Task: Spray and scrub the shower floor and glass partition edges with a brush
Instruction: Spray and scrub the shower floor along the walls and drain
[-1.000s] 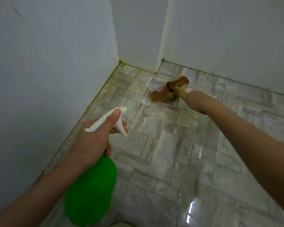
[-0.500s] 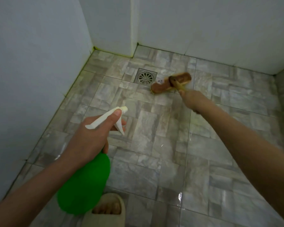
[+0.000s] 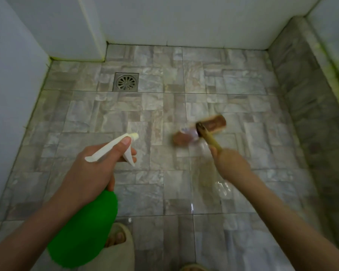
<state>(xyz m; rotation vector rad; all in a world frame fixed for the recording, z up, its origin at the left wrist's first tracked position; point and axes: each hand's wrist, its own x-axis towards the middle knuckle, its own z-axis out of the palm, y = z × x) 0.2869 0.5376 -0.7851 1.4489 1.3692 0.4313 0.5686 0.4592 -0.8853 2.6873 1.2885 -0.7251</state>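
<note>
Brush [image 3: 213,125] pulled back from floor drain [image 3: 126,82] to mid shower floor [image 3: 145,182], blurred. Head's long axis runs near-left to far-right; handle points back into fisted right hand [image 3: 231,165]. Left hand [image 3: 90,173] wraps green spray bottle [image 3: 86,231] neck, nozzle aimed forward.

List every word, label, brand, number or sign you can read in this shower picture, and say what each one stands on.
No text can be read anywhere in the picture.
green spray bottle: plain body and white trigger head, no label showing.
brush: a pale patch on its head may be a sticker, but motion blur makes it unreadable.
drain cover: no marking can be made out.
</note>
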